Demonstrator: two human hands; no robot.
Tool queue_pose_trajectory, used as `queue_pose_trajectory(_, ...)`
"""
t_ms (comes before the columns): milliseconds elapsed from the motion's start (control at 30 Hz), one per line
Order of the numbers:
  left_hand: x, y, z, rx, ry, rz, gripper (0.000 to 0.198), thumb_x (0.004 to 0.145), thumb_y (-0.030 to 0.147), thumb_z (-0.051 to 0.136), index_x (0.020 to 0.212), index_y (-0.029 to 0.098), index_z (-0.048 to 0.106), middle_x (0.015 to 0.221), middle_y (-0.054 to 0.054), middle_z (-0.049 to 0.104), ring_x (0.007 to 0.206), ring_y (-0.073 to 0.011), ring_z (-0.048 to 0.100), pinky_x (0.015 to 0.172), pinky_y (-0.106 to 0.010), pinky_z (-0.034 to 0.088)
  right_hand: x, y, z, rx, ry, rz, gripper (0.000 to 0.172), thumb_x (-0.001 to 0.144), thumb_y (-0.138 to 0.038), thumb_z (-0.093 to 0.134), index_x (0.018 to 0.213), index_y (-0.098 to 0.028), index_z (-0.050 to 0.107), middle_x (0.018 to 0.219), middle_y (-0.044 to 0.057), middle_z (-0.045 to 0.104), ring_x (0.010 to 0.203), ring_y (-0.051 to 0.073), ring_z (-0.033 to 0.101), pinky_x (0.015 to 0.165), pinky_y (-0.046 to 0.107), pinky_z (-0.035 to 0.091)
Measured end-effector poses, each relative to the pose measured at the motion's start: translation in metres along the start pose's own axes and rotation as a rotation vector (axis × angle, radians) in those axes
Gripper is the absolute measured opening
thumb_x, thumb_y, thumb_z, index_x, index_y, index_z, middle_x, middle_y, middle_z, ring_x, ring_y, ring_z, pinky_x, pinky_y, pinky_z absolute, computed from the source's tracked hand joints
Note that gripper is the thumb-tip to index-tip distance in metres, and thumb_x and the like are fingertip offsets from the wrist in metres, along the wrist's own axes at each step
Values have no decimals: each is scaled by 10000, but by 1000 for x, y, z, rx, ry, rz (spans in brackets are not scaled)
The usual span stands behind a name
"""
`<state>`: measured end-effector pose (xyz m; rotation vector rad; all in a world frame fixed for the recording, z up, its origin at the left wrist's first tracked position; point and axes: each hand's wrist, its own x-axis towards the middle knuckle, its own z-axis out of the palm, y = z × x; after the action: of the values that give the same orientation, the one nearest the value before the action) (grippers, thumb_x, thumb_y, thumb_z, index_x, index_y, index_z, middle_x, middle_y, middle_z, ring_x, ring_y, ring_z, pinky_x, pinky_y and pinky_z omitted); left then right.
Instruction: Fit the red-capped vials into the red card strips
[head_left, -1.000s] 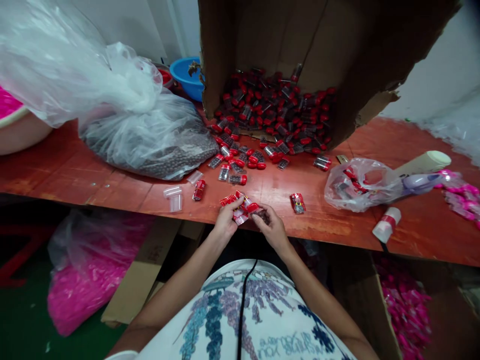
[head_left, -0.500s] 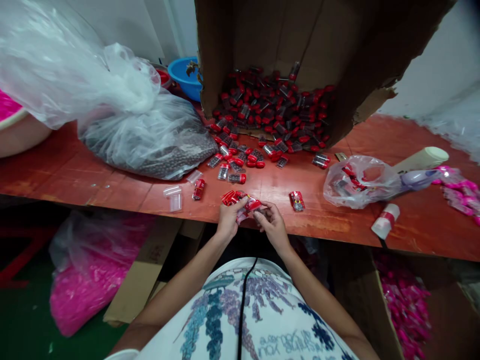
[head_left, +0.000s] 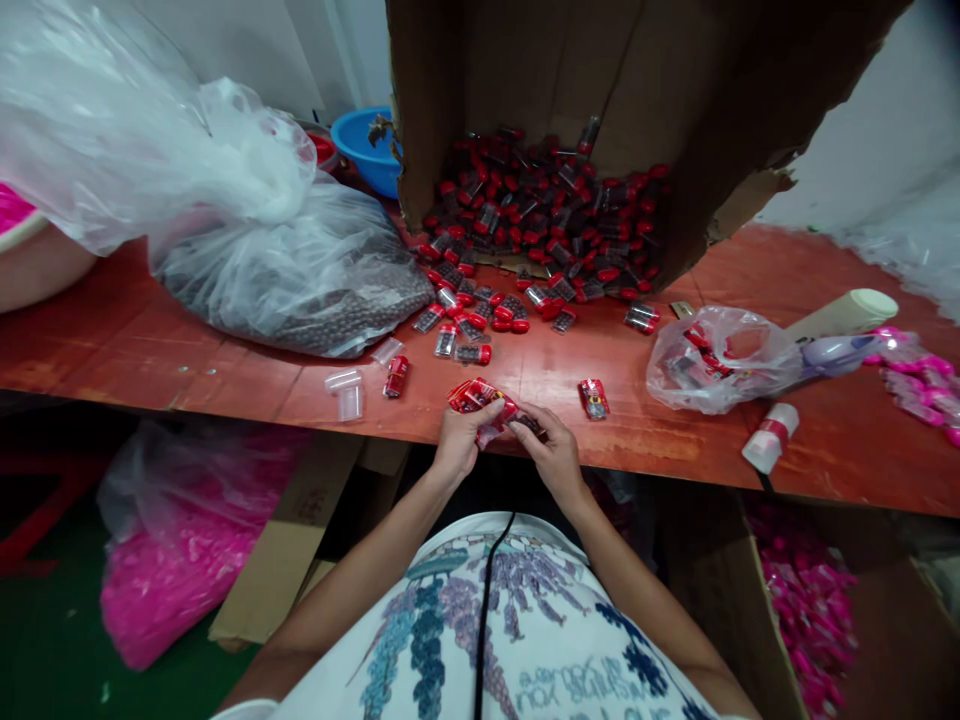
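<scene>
At the table's front edge, my left hand (head_left: pixel 459 437) is closed on a fanned bunch of red printed wrappers (head_left: pixel 469 394), its thumb pressed on top. My right hand (head_left: pixel 556 452) pinches a small clear container of dark beads (head_left: pixel 528 420) against the wrappers' right end; my fingers partly cover it. To the right of my hands lies a red printed packet (head_left: pixel 593 398). A banded red roll (head_left: pixel 397 377) and clear empty cases (head_left: pixel 349 402) lie to the left. Several red-capped containers of dark beads (head_left: pixel 473 354) are scattered just beyond my hands.
A cardboard box (head_left: pixel 435 90) on its side holds a heap of red-capped containers (head_left: pixel 555 215). A plastic bag of dark beads (head_left: pixel 300 285) bulges at the left, near a blue basin (head_left: pixel 367 150). A small clear bag (head_left: pixel 720 360) and a white roll (head_left: pixel 771 438) lie right.
My right hand has shifted slightly, and the container of beads now sits closer against the wrappers. The red wrapper on top in my left hand lies more to the right.
</scene>
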<state>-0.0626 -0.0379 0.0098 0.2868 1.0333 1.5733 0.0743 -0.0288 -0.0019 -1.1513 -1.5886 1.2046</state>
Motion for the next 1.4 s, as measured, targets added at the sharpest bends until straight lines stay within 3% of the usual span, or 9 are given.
queue_pose_trajectory(133,-1,0,-1,60,-90,-17,251,549,163,815,758,124,683,717,-41,706,643,-167,663,647,-277,540,0,3,1,137,6,175,318,776,-383,637,1043,-214,602,871,23,672,726,164,614,590,263,492)
queue_pose_trajectory(333,-4,5,0,41,-59,-41,406,502,133,832,872,163,666,705,4,694,623,-146,657,642,-259,534,-3,2,-2,-11,31,28,252,772,-363,649,981,-224,640,907,33,673,802,175,615,743,304,497)
queue_pose_trajectory(467,-6,12,1,92,-136,-100,377,480,109,830,820,136,669,749,-34,708,665,-176,669,678,-289,540,-2,-1,-3,193,-21,154,282,736,-377,681,953,-207,622,847,22,685,738,166,627,680,295,516)
queue_pose_trajectory(567,-8,15,2,78,-153,-101,486,467,95,830,919,159,661,859,-48,719,726,-193,680,718,-306,541,-1,-2,-5,277,-40,169,283,722,-368,697,939,-205,619,851,20,687,756,166,631,694,299,519)
queue_pose_trajectory(833,-9,5,5,124,-63,-47,515,495,145,835,962,166,617,696,10,678,625,-160,654,618,-265,534,-1,-4,-2,-88,50,-39,219,775,-332,650,973,-238,644,912,25,630,786,165,588,715,286,484)
queue_pose_trajectory(933,-7,6,6,148,-59,-93,455,488,150,840,893,148,632,688,3,678,618,-161,652,614,-264,533,-1,-3,-2,-68,35,-32,305,774,-320,651,1066,-248,597,943,26,616,767,159,577,712,287,497)
queue_pose_trajectory(1133,-4,5,4,106,-63,-149,479,476,134,844,912,158,648,716,-7,692,641,-179,666,622,-282,541,2,5,-13,119,-127,20,522,775,-258,643,1274,-304,496,1124,42,530,750,125,567,712,286,527)
queue_pose_trajectory(1300,-5,-8,2,128,-148,-210,377,487,113,830,828,133,671,670,-13,681,618,-166,656,614,-265,533,3,9,-15,105,-146,-26,360,777,-255,638,1134,-298,636,1090,29,548,904,154,579,798,290,507)
queue_pose_trajectory(1400,-3,-8,-1,124,-152,-275,335,488,91,822,789,113,676,685,-38,697,631,-176,664,647,-283,544,3,15,-18,102,-89,-15,308,756,-259,661,1064,-274,676,1018,23,591,853,148,588,774,285,498)
